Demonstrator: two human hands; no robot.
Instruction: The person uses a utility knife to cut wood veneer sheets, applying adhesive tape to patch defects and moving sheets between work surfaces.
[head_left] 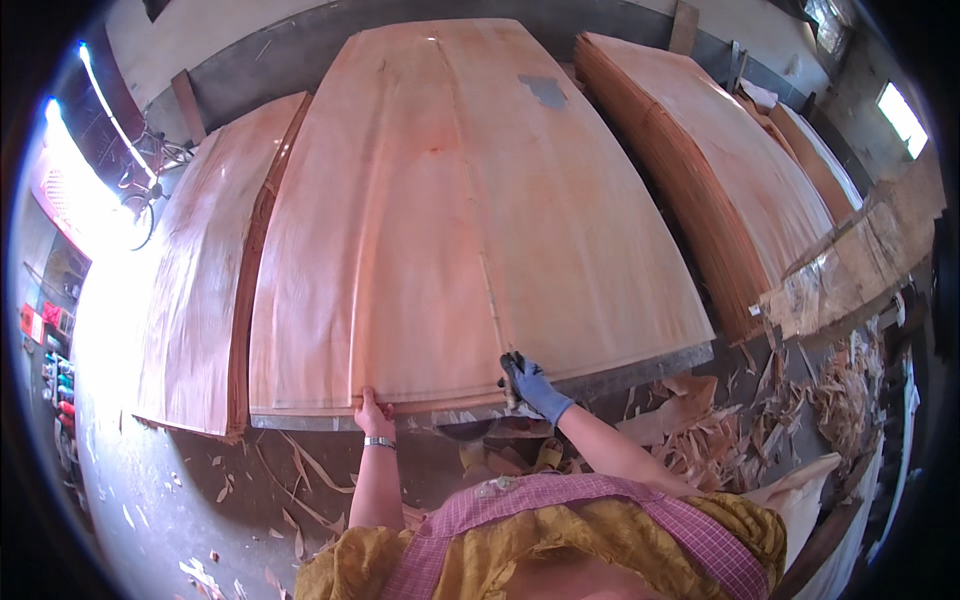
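Observation:
Wide, thin sheets of wood veneer (330, 200) lie stacked on a low table (640, 372) in front of me. At the front edge, my left hand (374, 410) is bare, with a band on its wrist. Its thumb lies on top of the edge and its fingers curl beneath, pinching the veneer. My right hand (535, 388) wears a blue glove with dark fingertips. Those fingers are closed at the lower end of a narrow wood strip (493, 310), which runs up along a seam in the top sheet. A ragged grey hole or patch (543, 91) shows near the far right.
Veneer stacks stand to the left (195, 270) and right (720, 170). A plastic-wrapped board (850, 260) juts in at the right. Torn veneer scraps (700, 450) litter the floor by my right arm. A bicycle (142, 205) stands by the bright opening, far left.

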